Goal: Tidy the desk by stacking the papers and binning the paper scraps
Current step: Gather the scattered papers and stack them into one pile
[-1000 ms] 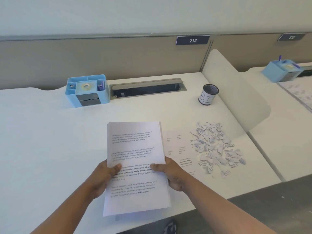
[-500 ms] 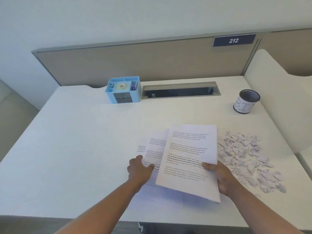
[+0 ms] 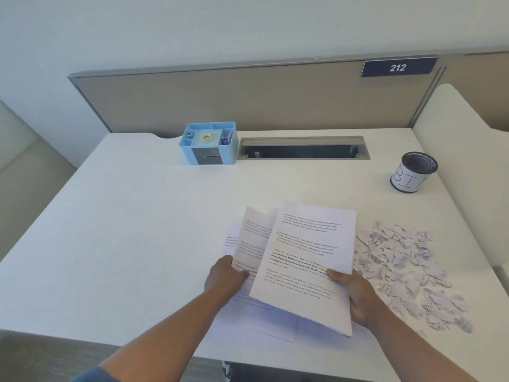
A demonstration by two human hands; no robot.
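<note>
Beside the scraps (image 3: 405, 274), left hand (image 3: 224, 277) now pinches a loose sheet (image 3: 252, 238); right hand (image 3: 355, 296) still grips the stack (image 3: 305, 260) — gathering continues.

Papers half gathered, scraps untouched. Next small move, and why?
Probably lift the loose sheet pinched by the left hand and slide it onto the stack gripped by the right hand. More sheets lie flat on the desk beneath; the scraps can wait.
</note>
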